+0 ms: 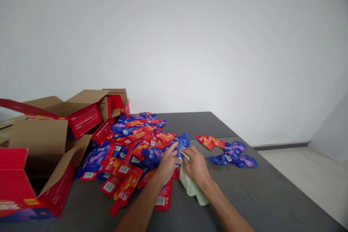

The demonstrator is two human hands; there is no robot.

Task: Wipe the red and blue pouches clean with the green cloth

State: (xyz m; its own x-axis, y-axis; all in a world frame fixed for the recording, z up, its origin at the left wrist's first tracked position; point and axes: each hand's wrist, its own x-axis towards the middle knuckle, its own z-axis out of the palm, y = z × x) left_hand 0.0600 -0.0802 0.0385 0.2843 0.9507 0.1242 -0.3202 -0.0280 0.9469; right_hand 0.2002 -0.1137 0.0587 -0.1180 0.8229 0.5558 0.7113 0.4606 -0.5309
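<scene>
Near the middle of the table, my left hand is closed on the left edge of a blue pouch with a spout-like top. My right hand grips a pale green cloth, pressing part of it against the pouch's front. The rest of the cloth hangs down and lies on the table below the hand. Just left of my left hand spreads a heap of red and blue pouches, several showing white barcode labels. My fingers hide the pouch's lower part.
Open red cardboard boxes crowd the left side, one box close to the front. Right of my hands lie a few red pouches and blue pouches on the dark table. A white wall stands behind.
</scene>
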